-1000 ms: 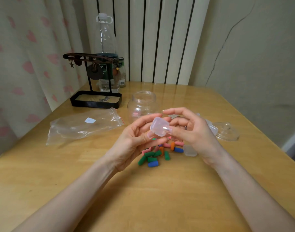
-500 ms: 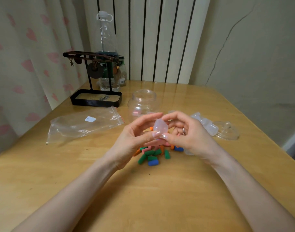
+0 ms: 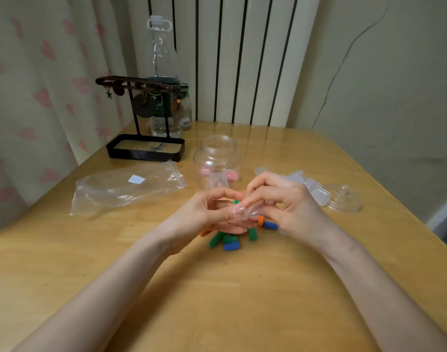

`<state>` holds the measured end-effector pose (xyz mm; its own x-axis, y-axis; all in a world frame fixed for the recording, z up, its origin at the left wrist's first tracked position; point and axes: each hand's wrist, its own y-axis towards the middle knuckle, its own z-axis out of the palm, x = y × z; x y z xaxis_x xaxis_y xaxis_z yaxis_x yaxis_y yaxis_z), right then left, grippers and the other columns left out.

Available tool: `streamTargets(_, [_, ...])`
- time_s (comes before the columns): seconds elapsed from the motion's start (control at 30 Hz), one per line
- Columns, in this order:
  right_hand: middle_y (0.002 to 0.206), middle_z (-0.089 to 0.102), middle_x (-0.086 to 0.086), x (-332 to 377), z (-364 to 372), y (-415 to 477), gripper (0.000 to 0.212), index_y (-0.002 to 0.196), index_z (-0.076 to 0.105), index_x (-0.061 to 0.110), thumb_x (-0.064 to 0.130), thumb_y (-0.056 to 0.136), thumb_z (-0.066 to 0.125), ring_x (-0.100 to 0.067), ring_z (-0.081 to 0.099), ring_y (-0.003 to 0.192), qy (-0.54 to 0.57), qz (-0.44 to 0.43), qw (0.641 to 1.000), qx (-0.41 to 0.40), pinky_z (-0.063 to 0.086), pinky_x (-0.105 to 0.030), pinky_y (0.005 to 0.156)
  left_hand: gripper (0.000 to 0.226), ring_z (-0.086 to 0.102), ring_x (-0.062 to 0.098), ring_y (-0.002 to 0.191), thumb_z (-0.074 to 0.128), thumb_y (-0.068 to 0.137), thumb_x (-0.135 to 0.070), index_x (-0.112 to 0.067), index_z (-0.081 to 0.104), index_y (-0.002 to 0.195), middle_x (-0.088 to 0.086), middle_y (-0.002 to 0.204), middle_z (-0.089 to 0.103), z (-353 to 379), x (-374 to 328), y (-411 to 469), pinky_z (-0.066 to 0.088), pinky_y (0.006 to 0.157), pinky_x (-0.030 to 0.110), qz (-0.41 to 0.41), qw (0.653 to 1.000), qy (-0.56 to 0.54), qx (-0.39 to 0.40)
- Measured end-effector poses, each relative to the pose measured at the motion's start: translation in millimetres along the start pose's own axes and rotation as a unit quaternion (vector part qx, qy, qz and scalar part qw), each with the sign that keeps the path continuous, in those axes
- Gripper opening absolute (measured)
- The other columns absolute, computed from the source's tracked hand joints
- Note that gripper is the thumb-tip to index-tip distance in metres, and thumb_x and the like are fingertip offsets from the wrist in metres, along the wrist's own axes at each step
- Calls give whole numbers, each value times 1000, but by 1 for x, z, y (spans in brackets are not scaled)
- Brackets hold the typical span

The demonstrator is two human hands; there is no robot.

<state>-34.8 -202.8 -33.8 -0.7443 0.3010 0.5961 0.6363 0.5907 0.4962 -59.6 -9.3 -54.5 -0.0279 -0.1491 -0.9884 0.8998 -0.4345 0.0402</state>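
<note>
My left hand (image 3: 204,214) and my right hand (image 3: 291,207) meet over the middle of the table, and both pinch a small clear plastic case (image 3: 252,212) between their fingertips. The case is tipped and mostly covered by my fingers. Under the hands lies a heap of small foam earplugs (image 3: 231,242) in green, blue, orange and pink. Just behind stands an open clear jar (image 3: 217,158) with a few pink pieces at its bottom.
More small clear cases (image 3: 316,190) lie to the right beside the jar's clear lid (image 3: 344,199). An empty zip bag (image 3: 126,186) lies at left. A black jewellery stand (image 3: 146,146) and a tall plastic bottle (image 3: 162,72) stand at the back left.
Both hands have lowered the clear case toward the earplug heap. The case has turned from facing me to a flatter tilt, now more hidden by my fingers.
</note>
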Motion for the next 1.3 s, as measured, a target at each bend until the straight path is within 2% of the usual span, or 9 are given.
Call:
streamTargets(0.2, [106,60,-1,-1,1,2,24,94,75,19,11,73,65,-15,55,73,164,142,976,-21,50,-30,58,53,67,33,100,59,82,4,-10,47,132,20,114,63,2,1,1,55,82,32,32,999,-2,-15])
streamTargets(0.4, [110,57,-3,3,2,2,28,92,75,24,0,83,66,-8,61,73,177,188,966,14,50,-31,65,60,65,32,105,64,81,-2,-10,45,137,19,125,61,2,6,1,54,89,36,24,1000,15,-12])
streamTargets(0.57, [83,64,5,-4,1,0,25,101,73,17,1,85,64,-11,61,66,208,210,954,51,52,-31,71,63,68,32,99,67,80,0,-12,43,138,16,123,62,5,8,2,55,85,38,25,998,50,-35])
streamTargets(0.63, [83,66,10,-6,0,-2,25,105,71,12,0,84,64,-15,62,70,214,211,952,58,53,-31,74,56,68,32,97,66,83,2,-13,49,134,18,120,62,7,6,1,56,84,37,36,997,62,-30])
streamTargets(0.73, [105,67,1,-7,-2,-2,27,111,68,8,1,85,62,-16,62,77,228,198,950,83,54,-32,75,45,68,32,97,60,86,1,-11,54,128,13,112,67,9,4,-2,56,85,37,40,997,66,-3])
streamTargets(0.83, [88,69,-1,-6,-4,-3,27,112,67,11,4,86,62,-16,62,76,241,190,945,110,52,-33,76,38,68,30,95,60,86,-1,-6,56,123,17,99,67,10,2,-4,55,85,36,36,998,56,15])
streamTargets(0.93, [88,64,-21,-5,-2,-2,22,101,72,18,8,83,65,-16,61,73,253,176,946,100,52,-32,73,36,68,30,93,60,84,-1,-2,56,120,17,95,67,10,3,-3,55,84,36,39,998,54,14])
streamTargets(1.1, [85,61,-29,-6,8,0,19,94,71,20,9,80,64,-18,57,68,271,156,947,71,50,-30,66,40,69,35,88,65,77,-3,-2,59,116,22,91,69,7,5,-2,57,80,37,55,998,36,-12])
streamTargets(1.3, [82,67,-16,-5,7,0,18,96,71,15,9,81,62,-17,59,67,278,169,943,63,50,-31,67,40,70,32,84,70,73,-3,-6,61,112,18,89,70,8,5,1,58,75,34,55,997,45,-27])
